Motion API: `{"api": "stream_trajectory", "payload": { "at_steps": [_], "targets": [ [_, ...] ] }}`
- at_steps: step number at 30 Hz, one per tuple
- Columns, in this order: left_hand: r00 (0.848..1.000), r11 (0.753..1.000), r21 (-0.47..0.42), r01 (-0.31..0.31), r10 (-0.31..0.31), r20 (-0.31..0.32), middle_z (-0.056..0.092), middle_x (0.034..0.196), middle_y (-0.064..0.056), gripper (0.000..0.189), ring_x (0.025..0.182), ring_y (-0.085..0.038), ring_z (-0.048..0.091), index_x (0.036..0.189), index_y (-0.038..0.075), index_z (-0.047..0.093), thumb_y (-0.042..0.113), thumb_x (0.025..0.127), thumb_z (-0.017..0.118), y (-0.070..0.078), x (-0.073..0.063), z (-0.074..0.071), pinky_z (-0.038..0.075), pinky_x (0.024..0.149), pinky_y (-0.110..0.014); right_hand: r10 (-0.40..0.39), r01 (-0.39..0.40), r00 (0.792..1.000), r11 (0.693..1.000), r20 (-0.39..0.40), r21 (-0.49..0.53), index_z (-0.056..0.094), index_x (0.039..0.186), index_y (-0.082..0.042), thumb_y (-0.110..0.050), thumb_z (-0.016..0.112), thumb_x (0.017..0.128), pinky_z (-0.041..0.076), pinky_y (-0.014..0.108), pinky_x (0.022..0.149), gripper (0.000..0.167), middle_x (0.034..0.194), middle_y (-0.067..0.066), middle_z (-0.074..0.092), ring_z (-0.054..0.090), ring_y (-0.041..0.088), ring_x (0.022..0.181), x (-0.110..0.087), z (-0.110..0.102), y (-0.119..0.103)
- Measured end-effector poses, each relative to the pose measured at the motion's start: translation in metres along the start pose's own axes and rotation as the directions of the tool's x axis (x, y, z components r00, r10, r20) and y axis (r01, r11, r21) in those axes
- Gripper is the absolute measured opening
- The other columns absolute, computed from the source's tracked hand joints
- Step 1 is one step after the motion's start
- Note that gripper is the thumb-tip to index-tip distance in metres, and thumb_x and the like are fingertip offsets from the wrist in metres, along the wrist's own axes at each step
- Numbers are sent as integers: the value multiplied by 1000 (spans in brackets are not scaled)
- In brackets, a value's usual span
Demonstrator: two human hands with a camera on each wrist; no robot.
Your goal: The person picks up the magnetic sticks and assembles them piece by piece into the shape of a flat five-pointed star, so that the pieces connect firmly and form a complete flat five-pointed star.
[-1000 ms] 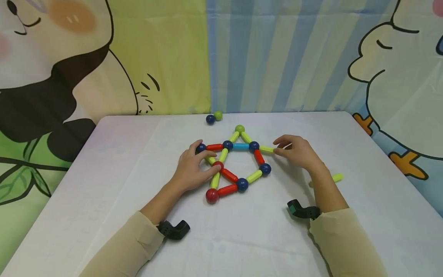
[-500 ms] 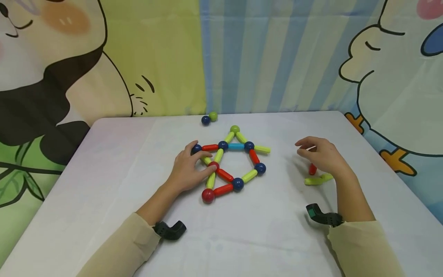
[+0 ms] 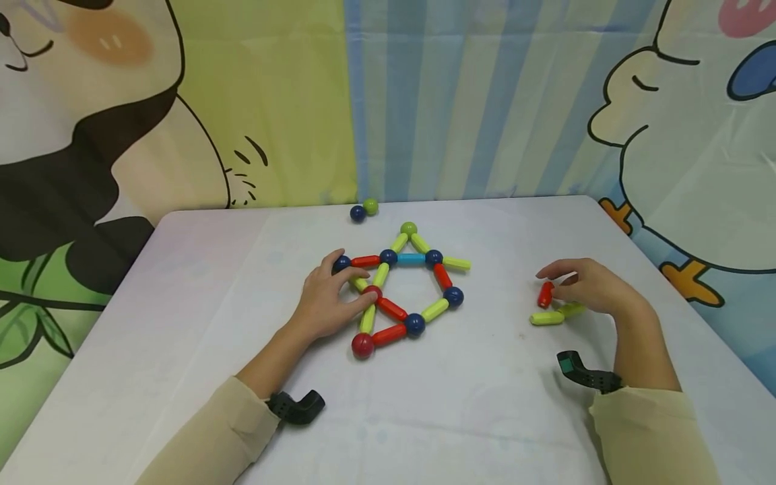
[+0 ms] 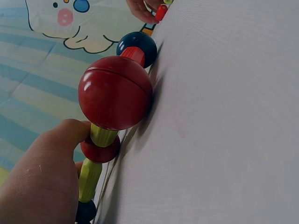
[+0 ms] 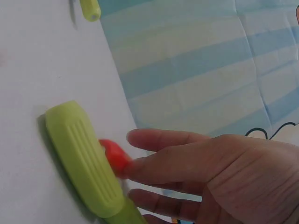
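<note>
A flat frame of magnetic rods and balls lies on the table, with red, blue and green balls. My left hand (image 3: 327,296) holds its left side, the thumb against a red ball (image 4: 100,150) and the fingers by a blue ball (image 3: 342,264). A larger red ball (image 3: 362,345) sits at the near corner. Off to the right, my right hand (image 3: 591,288) reaches over a short red rod (image 3: 545,295), thumb touching it and index finger apart in the right wrist view. Two yellow-green rods (image 5: 84,158) lie end to end beside it, one partly under the hand.
A loose blue ball (image 3: 358,214) and a green ball (image 3: 370,207) stand at the table's back edge. One yellow-green rod (image 3: 457,263) sticks out rightward from the frame. A printed cloth (image 3: 412,101) hangs behind the white table (image 3: 461,404).
My right hand has let go of the yellow-green rod at the frame's right side and moved right, then down to the red rod. The left hand stays on the frame.
</note>
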State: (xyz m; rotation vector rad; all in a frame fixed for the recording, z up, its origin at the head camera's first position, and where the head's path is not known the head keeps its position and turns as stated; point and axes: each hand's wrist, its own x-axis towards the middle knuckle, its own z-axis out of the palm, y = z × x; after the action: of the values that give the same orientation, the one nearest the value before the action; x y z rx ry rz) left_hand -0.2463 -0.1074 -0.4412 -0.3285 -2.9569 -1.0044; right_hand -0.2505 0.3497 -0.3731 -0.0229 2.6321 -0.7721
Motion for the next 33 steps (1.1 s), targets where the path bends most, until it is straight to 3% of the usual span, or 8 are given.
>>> {"api": "stream_trajectory", "payload": {
  "at_steps": [4, 8, 20, 33],
  "targets": [
    [1000, 1000, 3, -4, 4, -2, 22, 171, -9, 45, 150, -44, 31, 128, 30, 69, 56, 91, 70, -1, 0, 1, 32, 115, -71, -18, 18, 1000, 1000, 11, -5, 69, 130, -9, -16, 69, 94, 54, 33, 81, 37, 132, 20, 61, 54, 38, 115, 7, 6, 3],
    [1000, 1000, 5, -8, 8, -2, 22, 171, -10, 46, 149, -44, 31, 128, 30, 69, 56, 91, 69, -2, 1, 1, 32, 115, -70, -25, 25, 1000, 999, 1, -29, 71, 122, -9, -17, 73, 93, 52, 29, 76, 30, 124, 19, 63, 54, 35, 109, 12, 12, 1],
    [1000, 1000, 5, -14, 14, 0, 23, 170, -10, 47, 149, -44, 32, 128, 28, 69, 56, 91, 70, -1, 0, 0, 31, 116, -70, -42, 42, 999, 999, -14, -14, 71, 119, -12, -20, 75, 93, 49, 30, 74, 28, 118, 15, 64, 52, 32, 106, 18, 20, -12],
    [1000, 1000, 5, -20, 20, -3, 23, 170, -11, 45, 148, -45, 32, 128, 29, 69, 55, 91, 70, -1, 0, 0, 32, 115, -70, -125, 126, 992, 992, -9, 12, 73, 120, -14, -19, 75, 94, 53, 29, 76, 28, 119, 13, 67, 55, 29, 102, 26, 37, -44]
  ]
}}
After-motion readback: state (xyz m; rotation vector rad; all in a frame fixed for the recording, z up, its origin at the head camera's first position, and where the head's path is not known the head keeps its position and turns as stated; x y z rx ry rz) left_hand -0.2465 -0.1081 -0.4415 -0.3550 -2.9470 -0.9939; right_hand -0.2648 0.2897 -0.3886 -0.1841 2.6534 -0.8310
